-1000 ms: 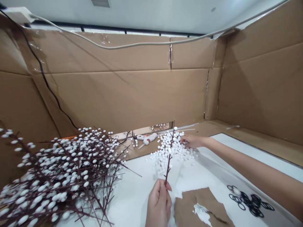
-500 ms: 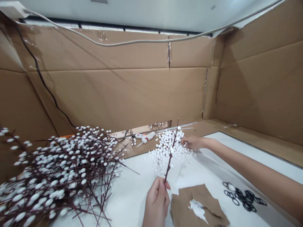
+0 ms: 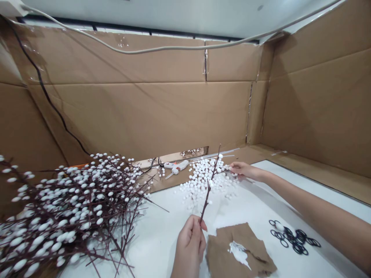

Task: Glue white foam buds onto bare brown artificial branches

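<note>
Cardboard walls (image 3: 139, 116) rise behind the white bench (image 3: 153, 239), and the hands are apart. The left hand (image 3: 189, 243) pinches a thin dark twig (image 3: 209, 189) near its base, tilted up, with small white beads stuck along it and its tip over a loose pile of white foam beads (image 3: 203, 181). The right hand (image 3: 245, 170) reaches the pile's far edge, fingers extended; whether they pinch a bead cannot be told. Left of the left hand lies a heap of beaded branches (image 3: 72, 216). Right of it sit a torn cardboard scrap (image 3: 216, 251) with a white smear (image 3: 238, 253) and black rubber rings (image 3: 292, 239). Beyond the pile lies a hot glue gun (image 3: 175, 166).
</note>
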`<state>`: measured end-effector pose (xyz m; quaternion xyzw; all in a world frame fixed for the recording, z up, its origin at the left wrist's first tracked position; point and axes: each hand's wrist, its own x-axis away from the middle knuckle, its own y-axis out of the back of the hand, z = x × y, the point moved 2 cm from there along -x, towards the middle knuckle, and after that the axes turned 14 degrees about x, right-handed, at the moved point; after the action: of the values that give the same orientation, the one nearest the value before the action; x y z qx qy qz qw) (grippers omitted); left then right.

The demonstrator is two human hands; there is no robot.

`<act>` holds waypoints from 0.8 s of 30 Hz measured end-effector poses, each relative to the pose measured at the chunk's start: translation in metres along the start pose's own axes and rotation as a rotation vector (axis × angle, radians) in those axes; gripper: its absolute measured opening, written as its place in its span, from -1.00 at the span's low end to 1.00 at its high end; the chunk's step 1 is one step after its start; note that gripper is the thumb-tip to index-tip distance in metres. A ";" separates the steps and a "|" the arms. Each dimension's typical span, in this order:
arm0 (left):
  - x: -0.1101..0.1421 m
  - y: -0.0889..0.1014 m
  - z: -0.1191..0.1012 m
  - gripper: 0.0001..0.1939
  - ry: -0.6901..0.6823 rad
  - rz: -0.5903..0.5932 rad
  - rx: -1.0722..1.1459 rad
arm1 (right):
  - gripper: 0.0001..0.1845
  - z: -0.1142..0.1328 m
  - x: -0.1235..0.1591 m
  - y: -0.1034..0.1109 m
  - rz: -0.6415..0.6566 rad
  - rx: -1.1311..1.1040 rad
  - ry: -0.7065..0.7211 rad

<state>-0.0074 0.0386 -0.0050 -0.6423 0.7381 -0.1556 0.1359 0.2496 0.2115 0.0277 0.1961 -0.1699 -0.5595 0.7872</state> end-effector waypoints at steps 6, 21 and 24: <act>0.001 0.000 -0.001 -0.47 0.024 -0.011 0.009 | -0.79 -0.013 0.007 0.008 0.009 -0.569 -0.053; 0.003 0.000 -0.001 -0.48 0.053 0.019 0.004 | -0.74 0.025 0.079 -0.063 -0.016 -1.302 -0.137; 0.006 -0.003 -0.003 -0.48 0.075 0.008 0.049 | -0.76 0.035 0.089 -0.071 -0.020 -1.334 -0.196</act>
<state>-0.0063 0.0327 -0.0008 -0.6296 0.7411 -0.1972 0.1245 0.2036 0.1018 0.0268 -0.3824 0.1431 -0.5671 0.7153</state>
